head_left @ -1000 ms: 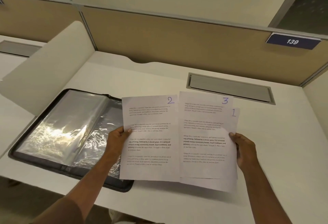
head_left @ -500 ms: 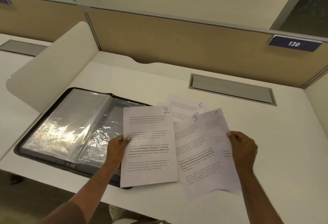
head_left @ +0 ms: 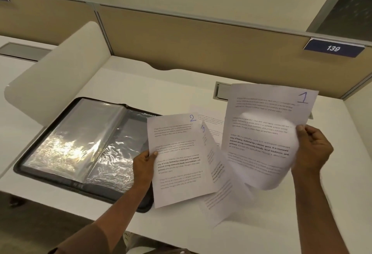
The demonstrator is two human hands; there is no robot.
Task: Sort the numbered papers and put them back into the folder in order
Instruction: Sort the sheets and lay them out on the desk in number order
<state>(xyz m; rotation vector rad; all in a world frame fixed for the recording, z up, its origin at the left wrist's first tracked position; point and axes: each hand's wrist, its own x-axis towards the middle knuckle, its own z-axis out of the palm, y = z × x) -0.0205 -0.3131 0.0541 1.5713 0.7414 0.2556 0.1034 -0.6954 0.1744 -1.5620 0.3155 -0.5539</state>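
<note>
White desk (head_left: 124, 84), tan partition (head_left: 201, 38), open folder (head_left: 84, 145)

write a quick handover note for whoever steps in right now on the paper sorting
Left hand pinches sheet 2 by its left edge.
Right hand grips sheet 1, lifted and curling.
Sheet 3 is loose between them, tilted on edge, held by neither hand.
Another sheet lies flat on the desk behind; its number is hidden.
Folder lies open at left, sleeves looking empty.
Done: 1, 2 and 3 found. Left: stack in order, fill the folder.
</note>
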